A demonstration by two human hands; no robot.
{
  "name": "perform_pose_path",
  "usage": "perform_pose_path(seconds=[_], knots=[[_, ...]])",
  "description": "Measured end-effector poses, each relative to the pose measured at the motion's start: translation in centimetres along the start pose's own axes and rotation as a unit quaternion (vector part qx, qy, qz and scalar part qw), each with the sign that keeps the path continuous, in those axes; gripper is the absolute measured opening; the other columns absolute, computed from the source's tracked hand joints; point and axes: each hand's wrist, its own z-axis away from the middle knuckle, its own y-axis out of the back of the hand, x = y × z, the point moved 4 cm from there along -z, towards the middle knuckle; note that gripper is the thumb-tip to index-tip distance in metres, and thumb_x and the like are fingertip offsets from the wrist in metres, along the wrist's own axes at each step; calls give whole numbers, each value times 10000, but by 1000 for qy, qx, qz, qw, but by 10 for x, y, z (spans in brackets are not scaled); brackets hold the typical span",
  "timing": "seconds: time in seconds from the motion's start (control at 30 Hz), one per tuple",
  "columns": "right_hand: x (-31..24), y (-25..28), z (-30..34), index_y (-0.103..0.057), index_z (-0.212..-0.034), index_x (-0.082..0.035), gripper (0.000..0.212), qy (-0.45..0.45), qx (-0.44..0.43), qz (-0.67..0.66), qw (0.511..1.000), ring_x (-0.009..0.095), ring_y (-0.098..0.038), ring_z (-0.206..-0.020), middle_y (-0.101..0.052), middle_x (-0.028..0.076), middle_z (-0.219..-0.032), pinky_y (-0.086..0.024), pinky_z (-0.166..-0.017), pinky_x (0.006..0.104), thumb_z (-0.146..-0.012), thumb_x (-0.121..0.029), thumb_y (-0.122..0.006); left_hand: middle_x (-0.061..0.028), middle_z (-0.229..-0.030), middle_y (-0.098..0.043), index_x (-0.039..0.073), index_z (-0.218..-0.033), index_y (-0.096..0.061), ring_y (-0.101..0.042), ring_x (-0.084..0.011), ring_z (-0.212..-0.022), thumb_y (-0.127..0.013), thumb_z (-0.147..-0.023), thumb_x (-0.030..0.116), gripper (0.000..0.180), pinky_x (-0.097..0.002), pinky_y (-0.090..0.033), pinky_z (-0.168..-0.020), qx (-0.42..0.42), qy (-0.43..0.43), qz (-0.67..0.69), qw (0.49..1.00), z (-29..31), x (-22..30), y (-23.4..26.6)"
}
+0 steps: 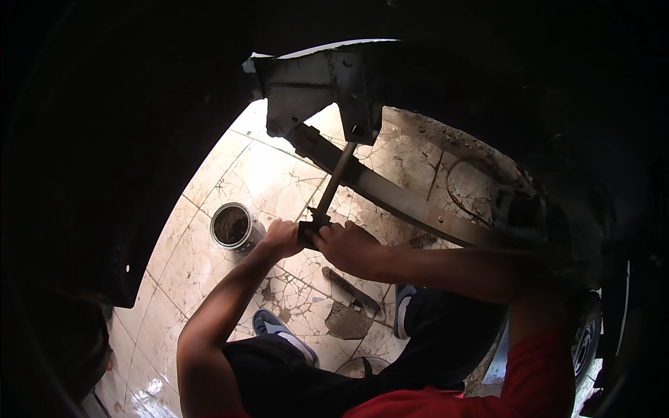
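Note:
A grey metal rod (335,182) runs slantwise down from a dark bracket (300,94) above me. At its lower end sits a small dark block-like part (306,235), whose exact kind I cannot make out. My left hand (282,239) is closed on this part from the left. From the right, my right hand (348,248) is closed on it too, fingers bent against its top and side. Behind the rod, a long curved leaf spring (397,197) passes from upper left to lower right, apart from my hands.
An open metal can (232,226) with brown contents stands left of my left hand. On the cracked tile floor (209,184) lies a long dark tool (350,288) beside a brown patch. Dark vehicle parts (519,209) crowd the right. My feet are below my hands.

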Motion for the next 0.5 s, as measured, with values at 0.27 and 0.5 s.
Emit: perform_pose_path(seconds=[0.27, 0.5], knots=[[6, 2, 9, -549, -1228, -12, 353, -13, -30, 10, 999, 293, -656, -942, -607, 175, -1041, -539, -793, 408, -897, -132, -577, -63, -914, -724, 136, -1015, -649, -693, -269, -904, -542, -904, 314, 235, -444, -452, -824, 94, -13, -82, 992, -5, 1, -4], [5, 2, -5, -473, -1387, -28, 498, 4, -8, 55, 998, 285, -653, -955, -604, 156, -1067, -546, -794, 402, -913, -151, -566, -122, -900, -722, 128, -972, -694, -695, -322, -897, -458, -959, 479, 424, -433, -540, -725, 49, 56, 64, 995, 19, 3, -5]])
